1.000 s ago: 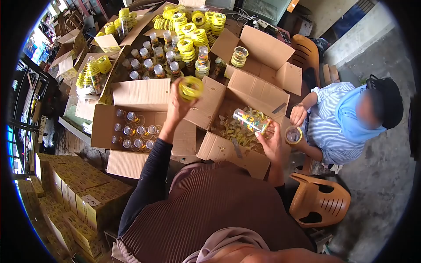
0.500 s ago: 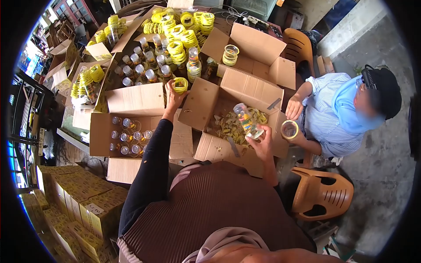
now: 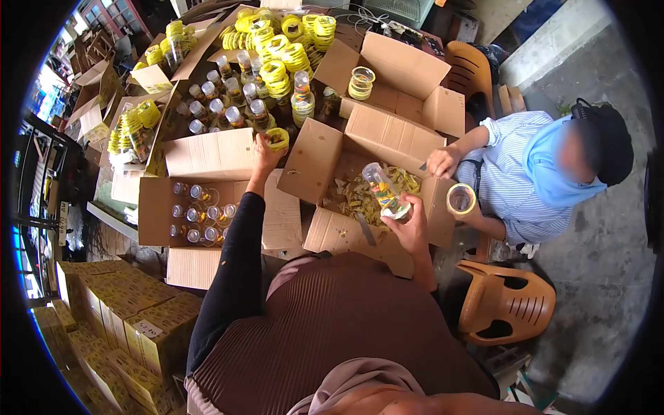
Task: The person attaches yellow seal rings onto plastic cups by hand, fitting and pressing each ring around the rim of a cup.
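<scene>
Now the left hand is stretched far forward with a straight arm, fingers closed around a yellow lid above the carton flap. Closer to the body, the right hand grips a clear jar, tilted, over the open box.

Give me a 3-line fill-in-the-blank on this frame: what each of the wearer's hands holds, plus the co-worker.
1. The left hand holds a round ____ plastic lid over the table.
2. The right hand grips a clear plastic ____ with a printed label above the open cardboard box of scraps.
3. The co-worker in the striped shirt holds a roll of ____.

Missing words: yellow; jar; tape
</scene>
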### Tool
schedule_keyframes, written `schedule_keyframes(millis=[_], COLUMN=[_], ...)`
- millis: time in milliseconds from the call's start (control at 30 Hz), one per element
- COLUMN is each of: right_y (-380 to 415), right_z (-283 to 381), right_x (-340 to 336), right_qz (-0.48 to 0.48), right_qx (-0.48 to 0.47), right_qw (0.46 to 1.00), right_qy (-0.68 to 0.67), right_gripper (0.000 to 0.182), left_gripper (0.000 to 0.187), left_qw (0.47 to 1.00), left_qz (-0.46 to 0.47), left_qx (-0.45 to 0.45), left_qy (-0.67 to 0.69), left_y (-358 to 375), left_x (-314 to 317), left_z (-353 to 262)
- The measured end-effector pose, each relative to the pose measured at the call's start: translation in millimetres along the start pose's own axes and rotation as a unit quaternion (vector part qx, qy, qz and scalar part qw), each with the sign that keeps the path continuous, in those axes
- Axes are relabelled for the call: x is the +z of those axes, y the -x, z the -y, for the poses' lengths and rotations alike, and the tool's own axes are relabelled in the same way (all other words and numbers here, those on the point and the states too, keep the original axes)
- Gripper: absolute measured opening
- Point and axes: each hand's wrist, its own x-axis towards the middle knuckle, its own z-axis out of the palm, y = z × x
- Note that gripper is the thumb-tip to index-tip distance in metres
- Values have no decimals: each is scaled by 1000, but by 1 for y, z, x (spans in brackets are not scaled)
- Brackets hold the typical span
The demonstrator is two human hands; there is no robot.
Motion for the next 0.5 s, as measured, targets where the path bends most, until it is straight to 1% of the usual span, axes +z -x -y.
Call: schedule_keyframes(millis=[33,67,100,133,200,233,267,300,367,400,467,500], right_y=[2,4,4,4,5,5,6,6,8,8,9,10], right_z=[-4,-9,-11,-13,-14,-13,-10,-9,-7,-8,-9,-8], right_x=[3,7,9,9,10,10,11,12,12,13,14,14], right_qz=[-4,-9,-13,-13,-3,9,-13,-15,19,21,20,23], right_qx=[2,54,105,89,92,93,81,80,88,90,91,93], right_qw=[1000,993,970,981,984,987,989,989,992,992,993,993], right_qy=[1,-109,-218,-174,-153,-131,-124,-123,-86,-86,-76,-67], right_gripper=[61,59,57,55,56,56,64,64,60,61,62,63], left_gripper=[66,68,68,67,67,65,63,63,58,58,57,57], left_qw=[1000,1000,1000,999,997,999,999,999,999,998,997,997], left_qz=[6,-10,-9,-23,-36,-19,-3,-3,22,22,41,42], left_qx=[8,23,26,43,61,48,35,37,43,46,18,21], left_qy=[-23,9,11,13,16,14,13,14,-22,-21,-69,-68], left_y=[1,3,3,3,1,0,-2,-5,-11,-14,-18,-21], left_x=[-2,2,2,0,-3,-5,-7,-5,-3,-2,-1,1], left_z=[-1,1,-2,-4,-8,-9,-11,-10,-7,-9,-12,-11])
